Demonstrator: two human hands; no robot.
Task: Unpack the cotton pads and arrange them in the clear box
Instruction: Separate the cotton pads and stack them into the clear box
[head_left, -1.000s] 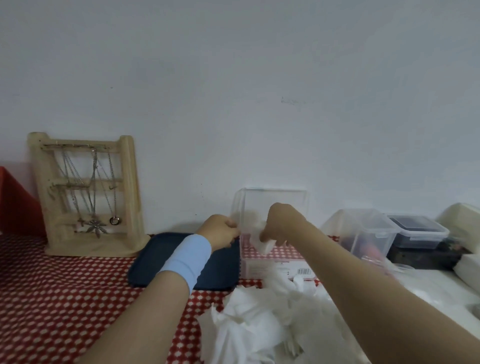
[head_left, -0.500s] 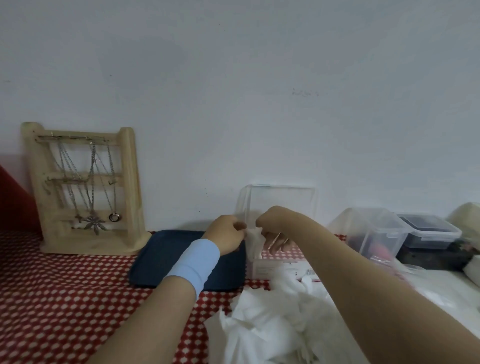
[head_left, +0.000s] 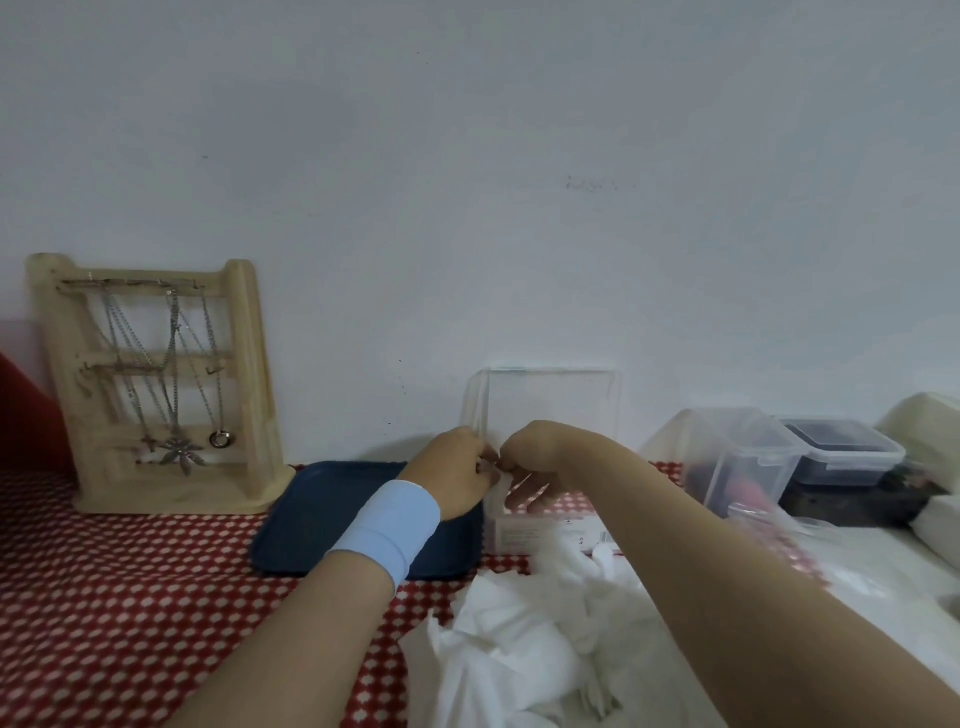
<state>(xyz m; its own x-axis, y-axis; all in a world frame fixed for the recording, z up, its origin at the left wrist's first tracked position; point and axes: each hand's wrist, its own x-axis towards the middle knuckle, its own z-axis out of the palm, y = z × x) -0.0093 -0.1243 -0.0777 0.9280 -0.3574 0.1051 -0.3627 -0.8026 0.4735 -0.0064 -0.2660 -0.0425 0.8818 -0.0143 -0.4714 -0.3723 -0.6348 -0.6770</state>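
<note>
A clear box (head_left: 550, 400) stands upright against the wall, its lower part behind my hands. My left hand (head_left: 454, 480), with a light blue wristband, and my right hand (head_left: 535, 460) meet in front of the box. Both pinch a small white cotton pad (head_left: 501, 480) between their fingertips. A heap of loose white cotton pads and crumpled wrapping (head_left: 535, 639) lies on the red-and-white checked cloth just in front of me, partly under my right forearm.
A dark blue tray (head_left: 322, 514) lies left of the box. A wooden jewellery stand (head_left: 156, 389) with chains stands far left. A white carton (head_left: 540, 532) sits under the box. Clear lidded containers (head_left: 743, 457) and a dark one (head_left: 841, 452) stand at the right.
My hands have come closer together in front of the clear box, and the pad held by my right hand is now pinched by both. The view has shifted slightly.
</note>
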